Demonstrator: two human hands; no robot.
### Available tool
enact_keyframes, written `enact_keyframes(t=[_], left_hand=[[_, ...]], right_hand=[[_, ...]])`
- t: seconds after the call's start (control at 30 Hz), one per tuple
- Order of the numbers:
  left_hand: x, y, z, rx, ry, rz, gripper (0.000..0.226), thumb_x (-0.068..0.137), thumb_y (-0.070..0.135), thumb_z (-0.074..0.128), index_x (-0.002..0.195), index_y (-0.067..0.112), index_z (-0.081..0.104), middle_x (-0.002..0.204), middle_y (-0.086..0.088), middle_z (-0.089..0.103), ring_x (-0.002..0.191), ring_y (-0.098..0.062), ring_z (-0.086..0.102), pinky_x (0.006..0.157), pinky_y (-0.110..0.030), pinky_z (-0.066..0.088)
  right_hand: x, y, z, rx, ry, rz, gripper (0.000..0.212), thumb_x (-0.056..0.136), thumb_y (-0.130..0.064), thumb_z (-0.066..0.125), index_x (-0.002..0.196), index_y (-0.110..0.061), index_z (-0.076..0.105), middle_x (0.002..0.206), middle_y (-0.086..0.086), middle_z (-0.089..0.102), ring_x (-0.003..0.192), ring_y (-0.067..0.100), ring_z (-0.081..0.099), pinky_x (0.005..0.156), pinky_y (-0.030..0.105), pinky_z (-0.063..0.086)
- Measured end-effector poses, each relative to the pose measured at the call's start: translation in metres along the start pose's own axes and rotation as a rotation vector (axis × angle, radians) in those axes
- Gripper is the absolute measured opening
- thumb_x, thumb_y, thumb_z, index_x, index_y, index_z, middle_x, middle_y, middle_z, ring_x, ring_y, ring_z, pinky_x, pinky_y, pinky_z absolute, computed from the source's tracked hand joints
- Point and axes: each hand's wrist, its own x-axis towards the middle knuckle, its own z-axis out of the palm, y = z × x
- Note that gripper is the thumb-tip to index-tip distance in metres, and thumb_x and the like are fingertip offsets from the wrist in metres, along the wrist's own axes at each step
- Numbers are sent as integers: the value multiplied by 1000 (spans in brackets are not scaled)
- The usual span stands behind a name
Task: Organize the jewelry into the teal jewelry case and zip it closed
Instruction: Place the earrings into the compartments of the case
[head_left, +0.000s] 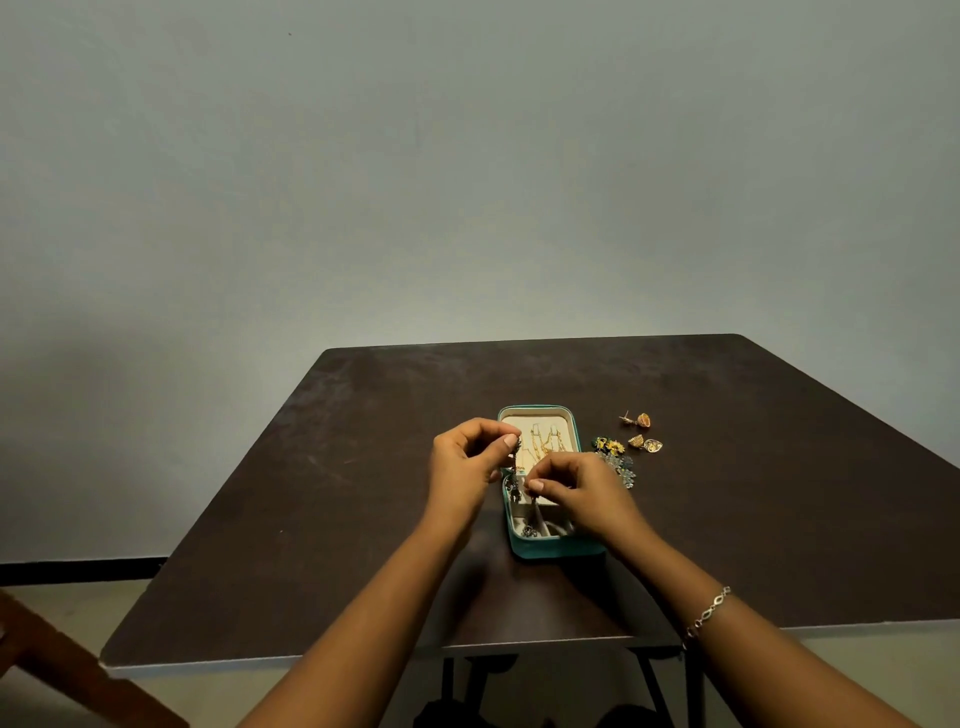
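Head view: the teal jewelry case (558, 551) is lying open on the dark surface (363, 493) in the lower centre of the frame. Its long axis is running up and down the picture, with the lid half toward the top, where gold chains (540, 447) are being displayed, and the compartment half toward the bottom. A dark dangling earring (512, 486) is being pinched at its top between the thumb and fingertips of the left hand (467, 467), just above the case's left edge. Its lower part, or a small fitting on it, is being pinched by the right hand (582, 491); which of the two cannot be told at this size. Both hands are being held directly over the case, so the earring is judged to need only a short lowering into the compartments beneath. The unsorted pieces, gold earrings (643, 420) and a flowered piece (609, 445), are lying just right of the case, nearer the right hand.
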Motion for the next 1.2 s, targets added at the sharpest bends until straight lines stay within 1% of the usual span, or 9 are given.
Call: enact_keyframes(t=[0.07,0.3,0.4,0.57,0.73,0.9,1.03,1.1,1.2], left_hand=[[0,-1,0,-2,-1,-4,14,85,2,59,80,12,66,78,-5,66,73,-11,60,55,-12,47],[4,-2,0,0,-7,-16,10,85,1,59,84,7,66,79,-7,66,70,-11,60,51,-10,44],[3,-3,1,-10,-22,-34,10,85,1,59,83,7,67,76,-6,66,69,-12,60,52,-11,45],[3,-7,0,15,-68,-117,10,84,1,60,81,7,67,74,-5,67,62,-7,61,51,-13,45],[2,-12,-1,68,-118,-193,8,84,2,60,80,5,67,72,-5,66,58,-5,61,50,-13,46],[2,-20,-2,188,-112,-218,8,82,1,64,77,8,66,74,-4,65,65,-10,55,43,-9,37],[1,-27,-1,298,-107,-224,12,78,4,68,71,13,66,77,-2,67,65,-6,56,43,-5,35],[0,-30,0,345,-117,-239,12,79,7,69,70,14,67,76,-1,67,65,-9,57,45,-10,39],[-1,-33,-1,414,-122,-233,12,80,11,69,69,17,68,77,0,69,74,-13,63,59,-24,49]], right_hand=[[0,1,2,-111,9,-14,5,79,-16,68,77,-19,71,79,-3,66,78,11,58,78,33,47],[7,5,1,-237,12,-55,9,80,-21,68,86,-21,74,92,0,72,93,18,61,85,37,46],[7,10,-2,-172,95,-54,10,82,-18,65,86,-20,73,90,-1,72,92,20,60,84,38,47],[-1,20,-17,15,331,-9,11,86,-11,60,87,-13,71,85,-3,68,83,9,59,71,23,44],[-6,46,-30,95,494,61,11,87,-9,59,85,-12,69,86,-2,66,84,14,58,72,27,42],[-10,69,-44,155,551,160,13,88,-8,56,88,-10,68,89,1,66,88,14,57,77,28,40],[-8,88,-53,192,555,253,13,89,-10,55,85,-14,67,91,2,65,93,16,56,79,30,40],[-5,94,-58,191,565,272,13,89,-11,56,85,-15,67,91,2,66,93,17,57,79,30,41],[1,99,-65,180,573,300,12,88,-11,57,83,-16,67,88,1,65,93,18,57,81,34,43]])
